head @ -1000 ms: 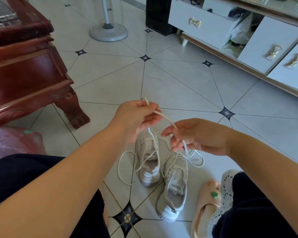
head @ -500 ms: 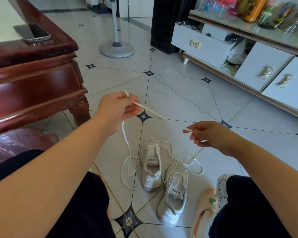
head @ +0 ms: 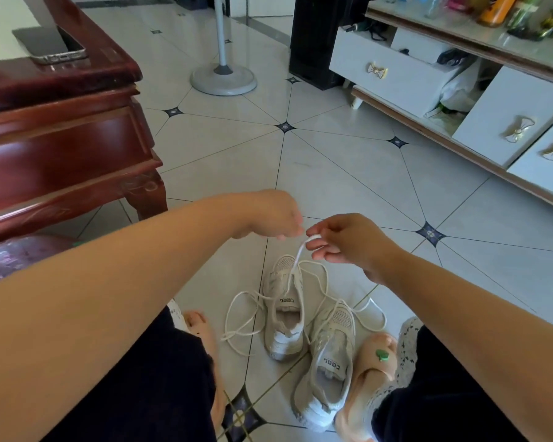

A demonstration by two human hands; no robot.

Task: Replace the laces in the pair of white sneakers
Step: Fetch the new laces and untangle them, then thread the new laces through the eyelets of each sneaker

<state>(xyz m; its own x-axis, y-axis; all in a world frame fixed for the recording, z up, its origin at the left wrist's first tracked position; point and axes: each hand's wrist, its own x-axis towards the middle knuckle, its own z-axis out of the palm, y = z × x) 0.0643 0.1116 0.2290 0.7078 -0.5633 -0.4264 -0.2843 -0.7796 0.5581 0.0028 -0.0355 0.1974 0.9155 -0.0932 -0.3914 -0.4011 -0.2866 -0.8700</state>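
Because the thin white cord lace [head: 297, 260] runs in one short, nearly taut line from the toe eyelets of the farther white mesh sneaker [head: 284, 314] up to the right hand [head: 345, 244], a sharp tug could, I judge, lift or tip that shoe, or drag the cord clean out of the eyelets. The slack loops lying on the pale tiled floor [head: 348, 173] around both shoes could also snarl or catch on the nearer white mesh sneaker [head: 331, 352], which lies just beside the first, heel toward the person. Right grip: thumb and forefinger clamped on a bend of the lace, wrist cocked, other fingers curled beneath. The left hand [head: 275, 218] hangs palm-down just beside it, fingertips blurred; whether its grip is on the lace I cannot tell
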